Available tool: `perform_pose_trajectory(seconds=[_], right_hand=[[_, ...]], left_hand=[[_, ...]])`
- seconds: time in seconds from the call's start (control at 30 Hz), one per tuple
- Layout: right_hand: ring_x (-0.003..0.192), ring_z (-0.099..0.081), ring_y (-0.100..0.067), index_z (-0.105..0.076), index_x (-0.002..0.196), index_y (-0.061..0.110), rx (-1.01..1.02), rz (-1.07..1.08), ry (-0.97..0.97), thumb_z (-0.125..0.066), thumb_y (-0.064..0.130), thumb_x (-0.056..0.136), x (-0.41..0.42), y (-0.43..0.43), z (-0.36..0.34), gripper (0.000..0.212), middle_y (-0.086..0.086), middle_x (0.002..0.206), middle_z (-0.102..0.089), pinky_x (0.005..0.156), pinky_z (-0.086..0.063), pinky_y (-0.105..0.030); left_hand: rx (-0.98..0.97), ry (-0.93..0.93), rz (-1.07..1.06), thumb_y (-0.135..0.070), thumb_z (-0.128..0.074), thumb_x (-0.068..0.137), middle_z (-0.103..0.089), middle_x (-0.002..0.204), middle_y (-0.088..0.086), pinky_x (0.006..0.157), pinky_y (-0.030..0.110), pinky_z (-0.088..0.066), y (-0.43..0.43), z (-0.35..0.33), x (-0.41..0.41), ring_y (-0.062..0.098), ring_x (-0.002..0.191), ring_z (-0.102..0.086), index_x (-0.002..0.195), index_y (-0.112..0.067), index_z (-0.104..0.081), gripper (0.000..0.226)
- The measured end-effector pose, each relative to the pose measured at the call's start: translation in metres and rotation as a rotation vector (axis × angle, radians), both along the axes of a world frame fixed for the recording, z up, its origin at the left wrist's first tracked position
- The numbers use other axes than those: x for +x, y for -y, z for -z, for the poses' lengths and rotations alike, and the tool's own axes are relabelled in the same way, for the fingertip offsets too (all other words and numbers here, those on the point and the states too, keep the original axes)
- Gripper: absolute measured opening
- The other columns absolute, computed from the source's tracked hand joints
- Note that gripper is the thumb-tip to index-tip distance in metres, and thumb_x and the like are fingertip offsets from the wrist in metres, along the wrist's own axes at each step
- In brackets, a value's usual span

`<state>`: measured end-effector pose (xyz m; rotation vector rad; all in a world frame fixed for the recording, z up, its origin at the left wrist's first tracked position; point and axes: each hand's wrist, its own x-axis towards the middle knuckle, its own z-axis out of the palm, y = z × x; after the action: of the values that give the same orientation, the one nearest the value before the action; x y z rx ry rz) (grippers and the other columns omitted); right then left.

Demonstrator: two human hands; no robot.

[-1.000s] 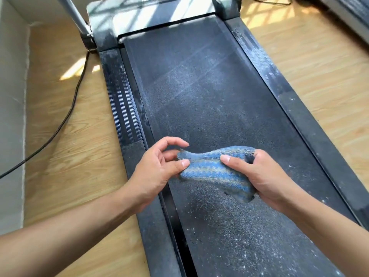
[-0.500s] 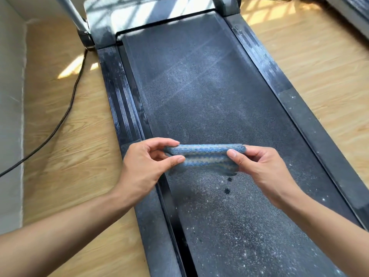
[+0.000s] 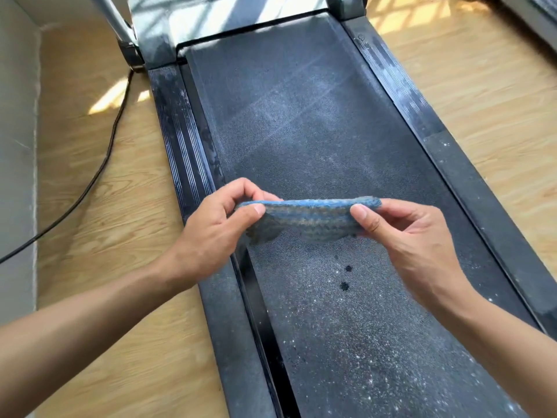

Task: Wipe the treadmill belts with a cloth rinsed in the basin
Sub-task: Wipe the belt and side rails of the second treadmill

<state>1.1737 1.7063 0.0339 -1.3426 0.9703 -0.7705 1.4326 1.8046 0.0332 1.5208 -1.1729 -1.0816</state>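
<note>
Blue terry cloth [image 3: 304,220], banded with grey and thick with nap, hangs stretched between our two hands above the treadmill belt [image 3: 301,116], clear of its surface. Our left hand [image 3: 211,236] pinches the cloth's left end between the thumb and curled fingers. Our right hand [image 3: 413,236] pinches the right end the same way, thumb on the near face and the other fingers bent behind it. The cloth forms a flat, folded strip with a fairly straight top edge and a sagging lower edge. The belt below is dark, grainy rubber, dusted pale across its far half and flecked with white specks nearer us. A few small dark wet spots [image 3: 343,286] sit on it just below the cloth. Ribbed black side rails run along both long edges: the left rail [image 3: 180,131] passes under our left hand, and the right rail [image 3: 401,95] lies well apart from our right. Beyond the rails, pale wood-grain floor [image 3: 90,176] opens on both sides, with a black cable [image 3: 111,146] trailing across the left part near a grey wall [image 3: 15,146]. The belt ends at a glossy motor cover [image 3: 211,13].
</note>
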Motion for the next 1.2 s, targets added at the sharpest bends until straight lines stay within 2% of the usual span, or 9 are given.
perform_pose_trajectory(seconds=[0.07, 0.17, 0.3, 0.5, 0.6, 0.83, 0.93, 1.03, 1.2], right_hand=[[0.081, -0.073, -0.02, -0.082, 0.096, 0.012, 0.052, 0.011, 0.006, -0.076, 0.021, 0.089, 0.003, -0.002, -0.005, 0.013, -0.013, 0.09, -0.08, 0.075, -0.064, -0.047], [0.088, -0.075, -0.025, -0.078, 0.101, 0.015, 0.056, -0.037, -0.104, -0.077, 0.022, 0.09, 0.001, 0.001, 0.001, 0.012, -0.008, 0.096, -0.08, 0.085, -0.061, -0.055], [0.089, -0.071, -0.017, -0.075, 0.105, 0.016, 0.049, -0.092, -0.221, -0.08, 0.016, 0.091, 0.0, 0.007, 0.021, 0.015, -0.004, 0.097, -0.079, 0.091, -0.058, -0.043], [0.072, -0.066, -0.015, -0.067, 0.104, 0.017, 0.022, -0.084, -0.306, -0.079, 0.025, 0.093, 0.003, 0.013, 0.036, 0.018, 0.012, 0.08, -0.067, 0.066, -0.057, -0.028], [0.069, -0.064, -0.021, -0.063, 0.103, 0.024, -0.146, -0.086, -0.413, -0.078, 0.029, 0.094, 0.006, 0.01, 0.032, 0.018, 0.01, 0.084, -0.065, 0.066, -0.053, -0.035], [0.081, -0.056, 0.01, -0.066, 0.119, 0.024, -0.567, -0.207, -0.489, -0.077, 0.019, 0.092, 0.032, -0.01, -0.012, 0.03, 0.024, 0.096, -0.061, 0.08, -0.041, -0.006], [0.095, -0.058, 0.002, -0.056, 0.138, 0.029, -0.63, -0.474, -0.573, -0.07, 0.029, 0.093, 0.05, -0.028, -0.017, 0.047, 0.014, 0.117, -0.062, 0.092, -0.053, -0.03], [0.098, -0.068, -0.017, -0.05, 0.143, 0.036, -0.719, -0.69, -0.715, -0.061, 0.04, 0.096, 0.055, -0.037, -0.023, 0.048, 0.011, 0.12, -0.066, 0.086, -0.056, -0.043], [0.077, -0.075, -0.016, -0.075, 0.103, 0.025, -0.213, -0.423, -0.275, -0.067, 0.014, 0.099, 0.039, -0.023, -0.037, 0.014, 0.003, 0.088, -0.078, 0.064, -0.056, -0.028]], left_hand=[[0.086, -0.203, -0.072, -0.04, -0.064, 0.087, -0.056, 0.085, 0.002, 0.071, 0.04, -0.039, 0.002, -0.003, -0.003, 0.027, 0.076, -0.044, 0.087, -0.026, -0.061, 0.014], [0.221, -0.323, -0.146, -0.028, -0.069, 0.096, -0.052, 0.074, -0.001, 0.061, 0.03, -0.039, 0.002, 0.003, -0.013, 0.013, 0.065, -0.045, 0.087, -0.027, -0.06, 0.012], [0.295, -0.262, -0.197, -0.015, -0.054, 0.108, -0.055, 0.055, -0.01, 0.044, 0.016, -0.042, -0.004, 0.012, -0.024, 0.001, 0.047, -0.049, 0.097, -0.016, -0.055, 0.01], [0.298, -0.201, -0.253, -0.021, -0.058, 0.107, -0.068, 0.07, 0.002, 0.06, 0.047, -0.063, -0.012, 0.02, -0.027, 0.016, 0.062, -0.065, 0.101, -0.018, -0.06, 0.006], [0.306, -0.174, -0.266, -0.022, -0.059, 0.107, -0.068, 0.072, 0.004, 0.067, 0.06, -0.063, -0.013, 0.022, -0.029, 0.021, 0.067, -0.067, 0.098, -0.024, -0.062, 0.009], [0.344, -0.242, -0.323, -0.022, -0.055, 0.109, -0.071, 0.083, 0.009, 0.061, 0.049, -0.064, -0.01, 0.017, -0.046, 0.023, 0.074, -0.072, 0.099, -0.019, -0.058, 0.01], [0.367, -0.374, -0.33, -0.033, -0.047, 0.112, -0.074, 0.087, 0.004, 0.066, 0.049, -0.065, -0.007, 0.009, -0.054, 0.022, 0.071, -0.072, 0.104, -0.02, -0.062, 0.021], [0.414, -0.604, -0.375, -0.05, -0.042, 0.109, -0.079, 0.097, 0.01, 0.056, 0.036, -0.061, -0.005, 0.002, -0.054, 0.025, 0.072, -0.075, 0.112, -0.013, -0.073, 0.048], [0.41, -0.595, -0.405, -0.028, -0.071, 0.097, -0.077, 0.102, 0.014, 0.064, 0.043, -0.064, -0.01, 0.007, -0.045, 0.024, 0.075, -0.074, 0.129, -0.002, -0.064, 0.042]])
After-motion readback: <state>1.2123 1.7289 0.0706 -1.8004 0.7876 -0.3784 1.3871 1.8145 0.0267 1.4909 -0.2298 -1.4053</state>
